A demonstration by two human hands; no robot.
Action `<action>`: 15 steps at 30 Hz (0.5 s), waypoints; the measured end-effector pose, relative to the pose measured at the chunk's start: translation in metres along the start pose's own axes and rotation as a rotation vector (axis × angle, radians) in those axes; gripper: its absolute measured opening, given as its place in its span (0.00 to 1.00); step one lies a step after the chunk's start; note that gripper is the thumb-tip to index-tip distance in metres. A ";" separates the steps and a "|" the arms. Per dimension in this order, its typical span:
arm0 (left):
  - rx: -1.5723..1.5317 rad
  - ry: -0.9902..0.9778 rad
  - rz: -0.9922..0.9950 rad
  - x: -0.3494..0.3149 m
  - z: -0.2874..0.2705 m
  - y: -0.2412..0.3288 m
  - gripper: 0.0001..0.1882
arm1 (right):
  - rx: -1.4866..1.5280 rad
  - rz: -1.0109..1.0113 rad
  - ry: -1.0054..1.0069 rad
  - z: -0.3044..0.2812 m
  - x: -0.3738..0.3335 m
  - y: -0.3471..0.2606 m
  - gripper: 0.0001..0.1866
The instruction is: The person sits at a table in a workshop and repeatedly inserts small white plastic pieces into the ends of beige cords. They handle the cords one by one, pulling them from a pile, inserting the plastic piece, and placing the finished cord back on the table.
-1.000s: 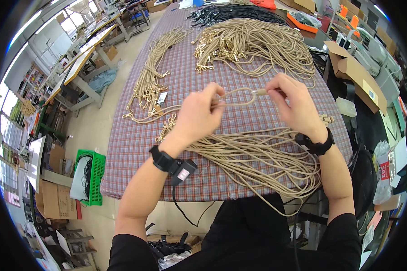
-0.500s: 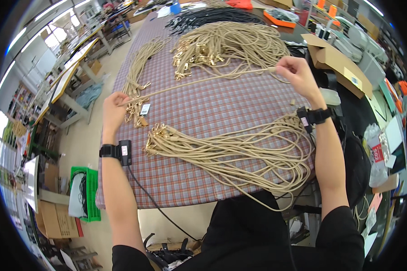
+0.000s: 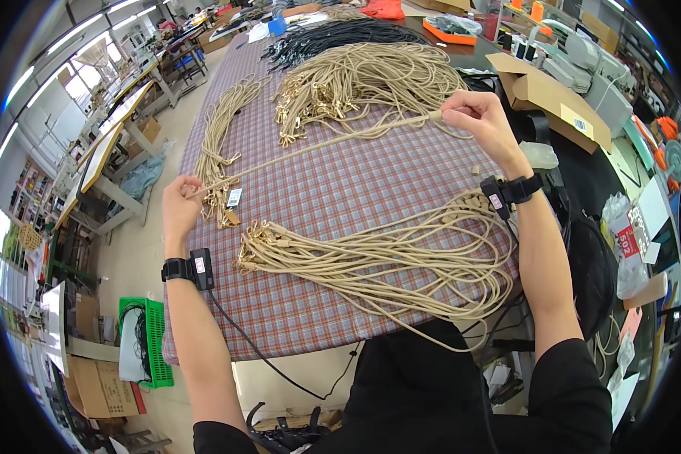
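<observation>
A beige rope (image 3: 318, 146) is stretched between my two hands, slanting up to the right above the table. My left hand (image 3: 181, 200) pinches its left end, over the metal clasps of a narrow rope bundle (image 3: 223, 121). My right hand (image 3: 477, 117) pinches the other end, where a thicker beige sleeve (image 3: 435, 116) shows by the fingertips. Below the taut rope lies a looped bundle of beige ropes (image 3: 378, 253), its gold clasps (image 3: 257, 242) gathered at the left. Farther back is a large heap of beige ropes (image 3: 371, 76) with gold clasps.
A checked cloth (image 3: 318, 193) covers the table. Black cords (image 3: 348, 38) lie at the far end, near an orange tray (image 3: 450, 32). An open cardboard box (image 3: 548, 98) stands at the right. On the floor at the left sits a green crate (image 3: 153, 340). A black cable (image 3: 257, 348) hangs from my left wrist.
The view has shifted slightly, so the table's things sit a little lower and to the left. Both hands still keep the rope stretched; it bows slightly more now.
</observation>
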State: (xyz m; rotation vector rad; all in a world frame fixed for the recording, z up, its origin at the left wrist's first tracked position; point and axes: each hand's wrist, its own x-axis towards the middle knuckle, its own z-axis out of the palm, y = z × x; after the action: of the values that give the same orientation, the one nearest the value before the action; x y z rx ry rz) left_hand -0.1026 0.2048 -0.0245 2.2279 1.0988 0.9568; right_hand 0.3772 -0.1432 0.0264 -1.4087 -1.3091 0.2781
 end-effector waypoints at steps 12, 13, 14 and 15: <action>0.094 0.035 0.041 0.004 -0.008 -0.013 0.14 | -0.132 -0.167 0.049 0.032 -0.006 -0.019 0.05; 0.177 0.057 0.055 0.002 -0.009 -0.012 0.15 | -0.135 -0.211 0.048 0.039 -0.008 -0.024 0.04; 0.283 0.034 0.050 0.000 -0.008 -0.006 0.15 | -0.198 -0.217 0.012 0.042 -0.011 -0.031 0.04; 0.390 0.011 0.043 -0.002 -0.010 0.000 0.15 | -0.259 -0.224 -0.024 0.044 -0.014 -0.042 0.04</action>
State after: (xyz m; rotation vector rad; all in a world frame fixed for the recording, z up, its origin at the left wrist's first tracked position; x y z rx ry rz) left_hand -0.1113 0.2042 -0.0185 2.5640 1.3417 0.8272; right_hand 0.3162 -0.1414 0.0385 -1.4587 -1.5501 -0.0262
